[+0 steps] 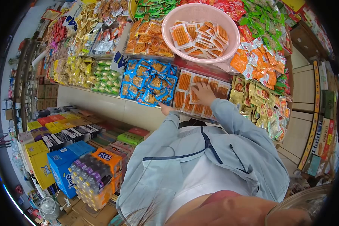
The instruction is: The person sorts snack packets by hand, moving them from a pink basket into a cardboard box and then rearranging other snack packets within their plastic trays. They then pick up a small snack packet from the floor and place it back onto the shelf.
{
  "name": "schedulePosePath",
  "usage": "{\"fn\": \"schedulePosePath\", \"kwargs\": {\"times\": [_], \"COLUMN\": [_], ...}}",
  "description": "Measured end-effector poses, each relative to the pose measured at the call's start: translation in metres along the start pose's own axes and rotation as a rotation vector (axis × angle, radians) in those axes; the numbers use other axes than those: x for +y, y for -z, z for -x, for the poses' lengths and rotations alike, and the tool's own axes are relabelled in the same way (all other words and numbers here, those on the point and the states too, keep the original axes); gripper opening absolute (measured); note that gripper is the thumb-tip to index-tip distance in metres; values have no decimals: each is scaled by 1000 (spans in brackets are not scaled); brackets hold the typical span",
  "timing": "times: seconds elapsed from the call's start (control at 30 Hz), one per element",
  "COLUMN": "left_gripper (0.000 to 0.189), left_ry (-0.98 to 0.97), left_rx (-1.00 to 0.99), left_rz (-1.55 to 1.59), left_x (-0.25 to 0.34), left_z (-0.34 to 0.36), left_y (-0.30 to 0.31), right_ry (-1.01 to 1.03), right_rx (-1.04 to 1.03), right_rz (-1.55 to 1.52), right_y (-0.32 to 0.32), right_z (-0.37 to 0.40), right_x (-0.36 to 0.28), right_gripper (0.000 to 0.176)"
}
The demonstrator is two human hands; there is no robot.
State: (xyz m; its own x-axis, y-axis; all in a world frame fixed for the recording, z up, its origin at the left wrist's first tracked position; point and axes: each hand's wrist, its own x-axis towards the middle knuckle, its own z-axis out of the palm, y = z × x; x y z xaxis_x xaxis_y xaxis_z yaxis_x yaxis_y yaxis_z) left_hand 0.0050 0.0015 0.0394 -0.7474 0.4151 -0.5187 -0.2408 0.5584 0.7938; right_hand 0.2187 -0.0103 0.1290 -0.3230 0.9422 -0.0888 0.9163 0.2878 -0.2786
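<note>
Flat packs of orange sticks (pixel 184 81) lie in rows in a display bin. On top of these packs rests my right hand (pixel 204 93), its fingers spread over them. My left hand (pixel 165 109) is at the front edge of the display, just below the blue snack packets (pixel 150 81); its index finger points out, and the other fingers are partly hidden. Behind the rows stands a pink basket (pixel 231 47) that holds more packs of the same kind (pixel 180 35).
Green-and-white packets (pixel 106 77) sit to the left, gold packets (pixel 248 96) to the right. Stacked boxes (pixel 66 162), shrink-wrapped bottles (pixel 96 175) and a small white fan (pixel 48 207) are at the lower left. Shelves (pixel 322 143) line the right side.
</note>
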Motion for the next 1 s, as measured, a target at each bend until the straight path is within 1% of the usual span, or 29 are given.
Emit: {"fn": "schedulePosePath", "kwargs": {"times": [0.1, 0.13, 0.2, 0.23, 0.3, 0.33, 0.4, 0.47, 0.5, 0.53, 0.6, 0.63, 0.73, 0.77, 0.83, 0.87, 0.9, 0.97, 1.0], "left_gripper": [87, 86, 83, 80, 77, 75, 72, 75, 76, 76, 76, 74, 68, 62, 58, 57, 57, 56, 56], "left_ry": [-16, -10, 3, 19, 48, 39, 25, 77, 103, 223, 459, 458, 594, 691, 712, 724, 704, 666, 658], "left_rx": [-3, -19, -51, -144, -331, -354, -390, -444, -468, -505, -577, -615, -714, -809, -921, -977, -974, -965, -929], "left_rz": [3, 57, 162, 237, 385, 391, 402, 454, 482, 441, 353, 325, 314, 346, 442, 489, 511, 564, 558], "left_x": [1, 1, -3, -9, -22, -23, -27, -32, -32, -24, 7, -9, -8, -5, -11, -13, -13, -13, -11], "left_z": [1, 1, -3, -9, -28, -30, -35, -41, -44, -37, -14, -27, -16, -14, -16, -17, -17, -14, -8], "left_y": [0, -1, -2, -1, -1, -2, 2, 3, 5, 14, 35, 35, 41, 43, 37, 33, 30, 27, 26], "right_ry": [23, -4, -57, -29, 58, 102, 78, -30, -166, -300, -380, -421, -397, -377, -337, -218, -97, 117, 216], "right_rx": [-80, -50, 9, 52, 293, 413, 673, 928, 852, 770, 620, 548, 486, 578, 764, 924, 1079, 864, 755], "right_rz": [-25, -99, -250, -306, -399, -446, -330, -239, -151, -65, 9, 48, 273, 248, 198, 122, 44, -121, -109], "right_y": [-1, -1, 25, 43, 86, 108, 152, 193, 214, 226, 216, 208, 185, 186, 191, 179, 160, 133, 116], "right_z": [2, 6, 11, 10, -1, -6, -23, -43, -52, -59, -71, -73, -73, -70, -62, -59, -55, -32, -25], "right_x": [-3, -7, -29, -36, -44, -43, -25, 6, 28, 52, 106, 119, 121, 111, 73, 59, 43, -11, -31], "right_gripper": [77, 77, 76, 77, 79, 80, 84, 82, 77, 73, 65, 60, 57, 56, 55, 53, 50, 37, 33]}}
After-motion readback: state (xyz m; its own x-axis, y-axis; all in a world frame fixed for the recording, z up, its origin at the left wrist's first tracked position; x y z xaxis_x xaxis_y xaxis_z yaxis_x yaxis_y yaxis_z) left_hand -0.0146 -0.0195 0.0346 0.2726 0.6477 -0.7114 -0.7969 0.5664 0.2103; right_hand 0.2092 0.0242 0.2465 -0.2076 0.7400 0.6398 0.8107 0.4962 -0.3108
